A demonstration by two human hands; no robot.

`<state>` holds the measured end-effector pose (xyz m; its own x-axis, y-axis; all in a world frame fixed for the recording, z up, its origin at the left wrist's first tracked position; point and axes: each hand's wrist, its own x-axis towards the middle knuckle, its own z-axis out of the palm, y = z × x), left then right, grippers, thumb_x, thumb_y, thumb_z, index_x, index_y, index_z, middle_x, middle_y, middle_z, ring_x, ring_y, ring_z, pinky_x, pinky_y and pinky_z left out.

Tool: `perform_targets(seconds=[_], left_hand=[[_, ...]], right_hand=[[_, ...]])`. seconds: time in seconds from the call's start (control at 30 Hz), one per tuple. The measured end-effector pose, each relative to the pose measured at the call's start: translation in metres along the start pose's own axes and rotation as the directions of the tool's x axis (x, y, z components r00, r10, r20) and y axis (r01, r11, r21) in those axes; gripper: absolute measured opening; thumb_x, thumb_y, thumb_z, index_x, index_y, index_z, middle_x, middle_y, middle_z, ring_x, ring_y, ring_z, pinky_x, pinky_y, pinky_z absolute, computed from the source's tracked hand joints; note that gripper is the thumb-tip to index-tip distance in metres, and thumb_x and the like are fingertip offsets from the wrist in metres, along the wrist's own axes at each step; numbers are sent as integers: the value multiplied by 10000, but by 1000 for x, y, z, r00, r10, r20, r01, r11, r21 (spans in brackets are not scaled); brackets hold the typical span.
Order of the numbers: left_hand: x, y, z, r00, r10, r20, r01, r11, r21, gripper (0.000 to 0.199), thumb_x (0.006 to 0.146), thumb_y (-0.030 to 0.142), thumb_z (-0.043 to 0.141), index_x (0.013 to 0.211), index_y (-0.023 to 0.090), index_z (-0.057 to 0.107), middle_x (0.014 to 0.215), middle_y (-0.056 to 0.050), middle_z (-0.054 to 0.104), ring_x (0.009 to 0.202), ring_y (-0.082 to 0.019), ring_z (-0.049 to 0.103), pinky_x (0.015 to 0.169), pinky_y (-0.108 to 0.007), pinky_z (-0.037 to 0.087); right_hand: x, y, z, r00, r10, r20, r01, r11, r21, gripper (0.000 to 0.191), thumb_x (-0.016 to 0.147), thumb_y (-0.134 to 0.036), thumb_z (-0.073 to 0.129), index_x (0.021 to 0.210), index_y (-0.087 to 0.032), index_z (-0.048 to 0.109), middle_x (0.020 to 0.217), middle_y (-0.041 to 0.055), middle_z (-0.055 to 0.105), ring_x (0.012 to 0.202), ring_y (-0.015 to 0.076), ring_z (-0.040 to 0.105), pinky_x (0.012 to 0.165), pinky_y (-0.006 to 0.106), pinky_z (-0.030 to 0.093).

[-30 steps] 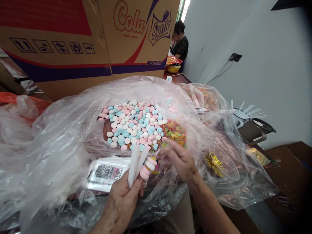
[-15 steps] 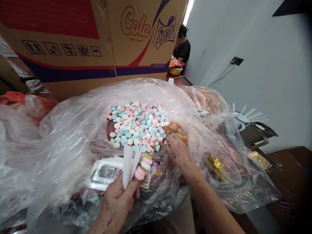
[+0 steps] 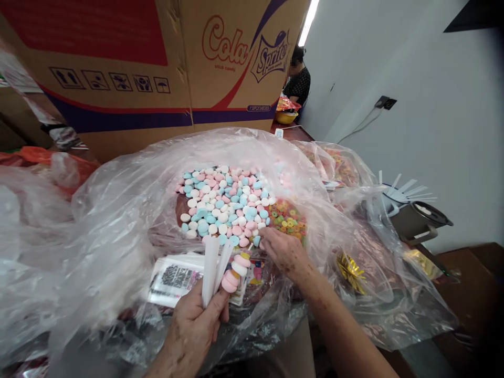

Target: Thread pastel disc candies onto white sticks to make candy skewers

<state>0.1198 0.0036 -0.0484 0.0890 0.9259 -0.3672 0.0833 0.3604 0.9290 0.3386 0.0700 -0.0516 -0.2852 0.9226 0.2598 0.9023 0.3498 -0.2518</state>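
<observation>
My left hand (image 3: pixel 200 317) is closed around several flat white sticks (image 3: pixel 211 268) and a skewer of candies (image 3: pixel 235 273). Pink and white round candies alternate with small yellow-orange pieces on that skewer. My right hand (image 3: pixel 285 254) is at the near right edge of a pile of pink, white and blue candies (image 3: pixel 224 205). Its fingers are pinched together, with a pink candy partly visible at the tips. Just beyond this hand lie small colourful ring candies (image 3: pixel 289 218). Both piles sit within a clear plastic bag (image 3: pixel 118 210).
Printed packets (image 3: pixel 173 278) lie under my left hand. A large cardboard box (image 3: pixel 228 121) stands behind the bag. At right are a grey jug (image 3: pixel 413 223), more white sticks (image 3: pixel 409 191) and gold tinsel (image 3: pixel 350 273). Another person (image 3: pixel 299 81) sits farther back.
My right hand has drawn back slightly from the ring candies, toward the skewer, uncovering more of them. My left hand keeps its hold. The whole view has shifted a little.
</observation>
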Motion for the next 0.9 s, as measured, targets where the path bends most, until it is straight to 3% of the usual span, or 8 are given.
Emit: perform_targets(seconds=[0.13,0.3,0.5,0.67,0.9], left_hand=[[-1,0,-2,1000,6,4,-6,1000,5,442,723,613,666,679,184,571,500,35,561,324,-73,385,347,-193,233],[-3,2,-3,1000,-3,11,3,1000,5,466,721,622,672,624,184,543,482,34,536,333,-76,390,352,-190,240],[-1,3,0,999,-4,32,3,1000,29,473,738,624,666,620,180,556,479,32,522,341,-78,378,360,-199,237],[2,-1,0,999,4,43,-6,999,37,476,745,628,659,617,183,550,450,40,485,341,-83,373,359,-197,235],[0,2,-1,999,9,31,-9,1000,21,458,746,610,662,630,179,559,482,35,515,343,-77,381,362,-194,234]], right_hand=[[9,1,3,1000,-2,-31,3,1000,15,127,885,-109,548,892,-226,597,912,30,625,771,159,585,641,233,406],[2,15,1,981,106,-165,-96,993,66,97,905,-150,458,891,-202,539,801,26,611,729,175,586,671,266,431],[-8,15,1,977,72,-202,-54,994,95,94,898,-167,459,913,-205,544,850,44,647,763,184,610,698,275,454],[-4,4,2,991,-23,-132,35,995,91,127,863,-111,486,896,-214,554,930,78,661,918,221,612,823,306,474],[-6,-4,-1,998,20,-52,-14,994,107,182,778,-47,493,828,-217,532,790,22,636,739,181,587,690,260,443]])
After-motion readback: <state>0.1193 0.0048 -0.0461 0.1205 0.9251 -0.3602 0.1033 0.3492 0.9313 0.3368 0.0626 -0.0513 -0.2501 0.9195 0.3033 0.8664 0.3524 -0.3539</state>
